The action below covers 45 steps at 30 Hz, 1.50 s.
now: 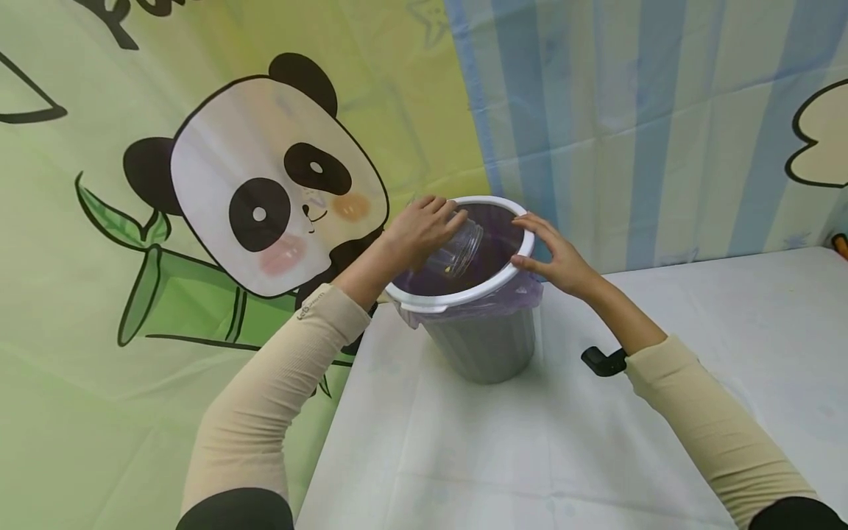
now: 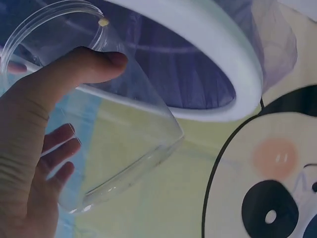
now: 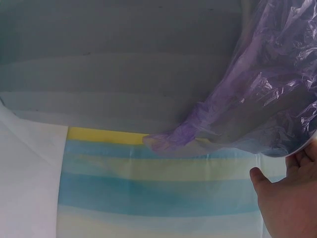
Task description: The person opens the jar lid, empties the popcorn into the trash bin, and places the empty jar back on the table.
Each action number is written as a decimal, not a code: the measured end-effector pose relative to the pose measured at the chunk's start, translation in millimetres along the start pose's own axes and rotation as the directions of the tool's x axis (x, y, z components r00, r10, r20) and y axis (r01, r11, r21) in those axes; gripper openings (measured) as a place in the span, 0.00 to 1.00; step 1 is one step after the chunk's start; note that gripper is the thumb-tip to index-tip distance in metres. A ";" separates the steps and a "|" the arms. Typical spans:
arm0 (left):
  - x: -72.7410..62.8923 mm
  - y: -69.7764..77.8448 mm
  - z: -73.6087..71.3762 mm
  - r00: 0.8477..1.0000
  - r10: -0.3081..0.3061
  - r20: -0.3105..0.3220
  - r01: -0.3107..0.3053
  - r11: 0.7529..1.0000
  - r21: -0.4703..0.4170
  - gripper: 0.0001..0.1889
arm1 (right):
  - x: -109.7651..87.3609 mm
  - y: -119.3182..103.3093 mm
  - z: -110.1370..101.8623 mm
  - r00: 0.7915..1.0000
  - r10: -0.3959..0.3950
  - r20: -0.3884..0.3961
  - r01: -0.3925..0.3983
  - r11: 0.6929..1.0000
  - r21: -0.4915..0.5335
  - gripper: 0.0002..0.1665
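Note:
Over the bin's opening my left hand (image 1: 424,232) grips a clear jar (image 1: 460,249), tilted with its threaded mouth down toward the inside. The left wrist view shows the thumb pressed along the jar's (image 2: 133,119) side and the other fingers behind the transparent wall. A small yellowish bit (image 2: 103,22) sits at the mouth's edge. The grey trash bin (image 1: 486,342) stands upright with a white rim ring (image 1: 437,300) and a purple bag lining it. My right hand (image 1: 559,258) rests at the ring's right side, fingers extended onto it and thumb spread apart.
The purple bag's (image 3: 267,94) loose edge hangs outside the bin below the ring. A black bent object (image 1: 603,362) lies on the white table (image 1: 583,456) beside my right forearm. Behind hangs a cloth printed with a panda (image 1: 278,184). Something orange (image 1: 840,244) shows at the far right.

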<state>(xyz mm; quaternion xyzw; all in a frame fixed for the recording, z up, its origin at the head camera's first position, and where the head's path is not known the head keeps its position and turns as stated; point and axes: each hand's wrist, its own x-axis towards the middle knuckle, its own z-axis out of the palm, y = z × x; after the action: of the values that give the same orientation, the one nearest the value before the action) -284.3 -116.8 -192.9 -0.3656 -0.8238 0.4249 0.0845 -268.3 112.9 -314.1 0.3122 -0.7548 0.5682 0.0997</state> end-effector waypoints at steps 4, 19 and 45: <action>-3.8 -1.5 7.3 0.997 -0.081 -0.010 0.076 0.971 -0.228 0.53 | 0.3 -0.7 -0.7 1.000 0.005 0.001 -0.005 1.000 -0.010 0.37; -17.4 0.9 26.3 0.858 -0.510 0.062 0.304 0.406 -0.862 0.59 | 0.3 0.3 0.8 1.000 0.011 0.013 -0.010 1.000 -0.019 0.38; -90.5 138.6 -38.6 0.351 -0.893 -0.280 0.111 0.336 -0.935 0.57 | 5.1 4.0 3.7 0.999 -0.050 0.006 0.050 0.998 0.030 0.36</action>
<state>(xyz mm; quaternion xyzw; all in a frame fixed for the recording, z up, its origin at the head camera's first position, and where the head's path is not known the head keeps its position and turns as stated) -128.4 -101.6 -258.8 -0.1765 -0.8543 -0.2655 0.4106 -273.9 108.3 -315.9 0.3342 -0.7385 0.5758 0.1066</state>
